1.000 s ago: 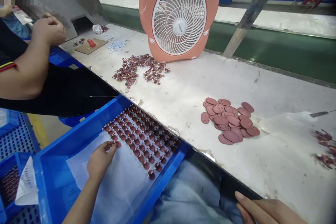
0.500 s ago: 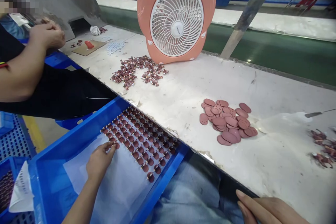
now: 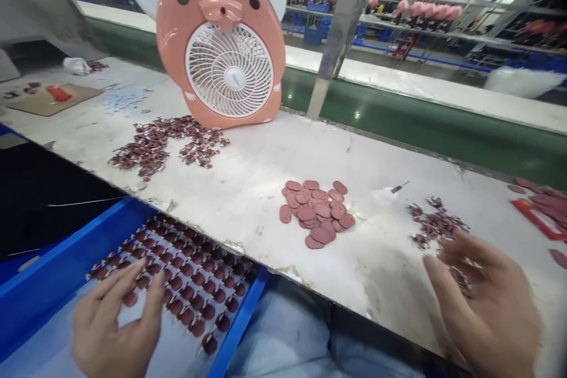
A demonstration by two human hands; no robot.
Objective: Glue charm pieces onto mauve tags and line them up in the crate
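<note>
My left hand [image 3: 116, 322] hovers over the blue tray [image 3: 241, 331], thumb and fingers apart with nothing between them. Rows of small reddish-brown round pieces [image 3: 186, 292] with tiny attached parts lie on a white sheet [image 3: 177, 354] in that tray. On the right, my right hand [image 3: 494, 307] is over a small pile of dark brown twisted parts [image 3: 436, 224], its thumb spread from the curled fingers. Part of this pile is hidden behind the hand. Between the hands lies a heap of flat reddish oval pieces [image 3: 321, 212]. Near it rests a translucent bottle with a thin needle tip [image 3: 383, 194].
A pink pig-shaped fan [image 3: 221, 71] stands at the back of the white bench [image 3: 248, 201]. Left of it are a larger pile of brown parts [image 3: 150, 144], pale blue bits [image 3: 124, 100] and a board [image 3: 35, 103] with a red piece. A metal post [image 3: 332, 53] rises behind.
My left hand has opened and drawn back from the rows. My right hand has moved forward onto the bench, to the brown parts. The view has turned right, and the neighbouring person's arms have left it.
</note>
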